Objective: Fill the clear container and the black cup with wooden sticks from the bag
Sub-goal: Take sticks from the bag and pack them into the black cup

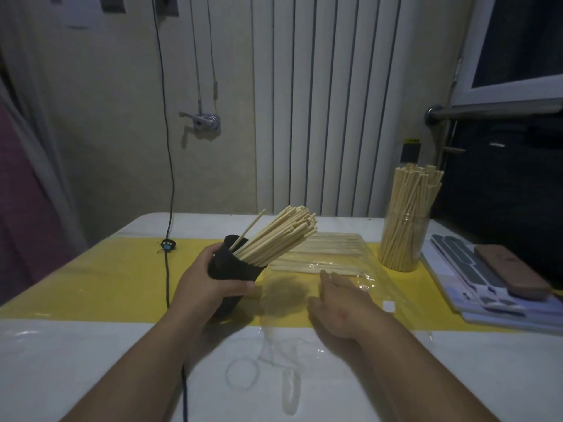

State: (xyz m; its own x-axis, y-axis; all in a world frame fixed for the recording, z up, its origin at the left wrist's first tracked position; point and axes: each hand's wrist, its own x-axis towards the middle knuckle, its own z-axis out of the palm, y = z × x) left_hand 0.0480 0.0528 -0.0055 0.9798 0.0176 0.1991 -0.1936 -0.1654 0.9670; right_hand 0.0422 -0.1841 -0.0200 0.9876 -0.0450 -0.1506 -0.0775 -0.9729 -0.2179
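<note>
Presently: left hand grasps tilted black cup of wooden sticks; right hand flat, released, on bag.

Head-worn view — forward and down, close over the table.

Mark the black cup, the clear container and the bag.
black cup (233,268), head view, side wall just below the rim.
clear container (424,231), head view, upper right part of the wall.
bag (377,281), head view, bare plastic near its right edge.
</note>
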